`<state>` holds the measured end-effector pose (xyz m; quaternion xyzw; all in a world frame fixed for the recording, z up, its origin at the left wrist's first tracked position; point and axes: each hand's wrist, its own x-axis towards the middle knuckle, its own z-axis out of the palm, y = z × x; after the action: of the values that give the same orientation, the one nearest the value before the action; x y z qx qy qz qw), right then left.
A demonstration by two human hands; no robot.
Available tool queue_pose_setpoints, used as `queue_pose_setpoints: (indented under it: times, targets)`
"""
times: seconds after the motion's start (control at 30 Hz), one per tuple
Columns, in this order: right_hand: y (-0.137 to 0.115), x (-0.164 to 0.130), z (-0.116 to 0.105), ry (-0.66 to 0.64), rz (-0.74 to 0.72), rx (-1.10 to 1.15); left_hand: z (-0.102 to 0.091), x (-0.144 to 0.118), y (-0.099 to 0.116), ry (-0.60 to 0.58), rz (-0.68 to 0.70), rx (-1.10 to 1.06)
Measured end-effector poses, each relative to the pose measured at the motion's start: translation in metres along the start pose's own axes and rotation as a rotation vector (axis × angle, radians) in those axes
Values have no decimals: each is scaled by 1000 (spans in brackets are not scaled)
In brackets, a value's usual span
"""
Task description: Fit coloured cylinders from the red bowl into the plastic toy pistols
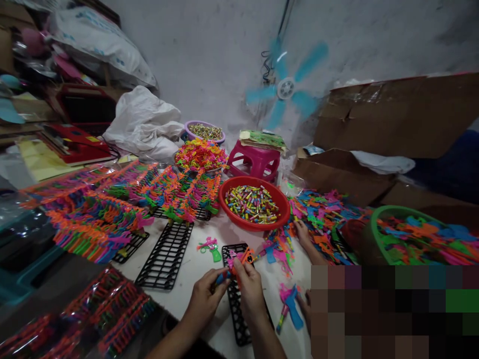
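Observation:
My left hand (205, 291) is closed, pinching a small toy part with blue on it. Close against it, my right hand (250, 286) is closed on an orange and pink plastic toy pistol (245, 257). The two hands nearly meet, and fingers hide much of what they hold. Beneath them lies a black slotted rack (236, 311). A pink and green toy pistol (210, 249) rests on the white table just beyond. To the right of my hands lies a blue and pink toy pistol (292, 305) with a striped tube at its end.
A co-worker's hand (305, 238) touches the heap of toy pistols (325, 214). Behind stands a red basin (221, 197) of small coloured tubes. At left are a black rack (164, 259) and filled racks of toys (90, 219). A green basin (377, 239) stands right; a fan (286, 89) spins.

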<state>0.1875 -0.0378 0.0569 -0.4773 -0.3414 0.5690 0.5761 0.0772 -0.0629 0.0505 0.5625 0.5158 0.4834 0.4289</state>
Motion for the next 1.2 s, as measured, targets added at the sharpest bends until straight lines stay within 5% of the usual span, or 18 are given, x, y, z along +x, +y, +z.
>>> queue_pose_setpoints:
  times: [0.27, 0.37, 0.5, 0.57, 0.7, 0.83, 0.97, 1.2]
  targets:
    - [-8, 11, -7, 16, -64, -169, 10, 4, 8, -122, -45, -57]
    - [-34, 35, -43, 95, -92, -570, 2, 17, -4, -43, -123, -47]
    - [-57, 56, -83, 569, -273, -1227, -22, 30, -35, 166, -253, -36]
    - [-49, 58, -73, 475, -409, -1343, -29, 30, -47, 214, -283, -30]
    - [-2, 56, -7, 3, -545, -1393, -26, 19, -52, 234, -189, 40]
    - [40, 64, 44, -59, -522, -1489, -22, 10, -50, 203, -86, 81]
    - [50, 72, 45, -119, -572, -1389, -27, 8, -56, 176, -204, -8]
    - [40, 58, 12, -5, -411, -730, -23, 18, -56, 81, -233, -207]
